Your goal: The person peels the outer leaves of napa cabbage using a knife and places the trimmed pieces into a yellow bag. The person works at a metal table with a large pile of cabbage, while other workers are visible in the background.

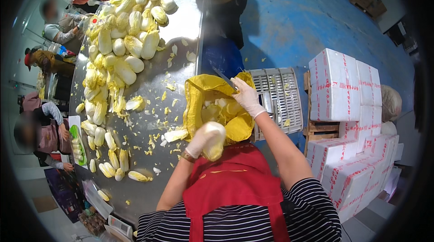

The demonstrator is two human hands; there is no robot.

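My gloved left hand (200, 142) holds a napa cabbage (215, 140) by its side, low in front of the red apron. In my gloved right hand (245, 96) is a knife (223, 78), its blade angled up and left over the far rim of a yellow woven sack (194, 106). The sack stands open between my hands, with cabbage leaves and trimmings (220, 106) inside. Just left of it, a loose pale leaf piece (176, 135) lies on the metal table (156, 89). Part of the knife handle is hidden in my fingers.
Many napa cabbages (117, 45) are heaped along the table's left side, with leaf scraps scattered nearby. A plastic crate (281, 96) stands right of the sack. White taped boxes (335, 89) are stacked at the right. Co-workers stand across the table and at its far end.
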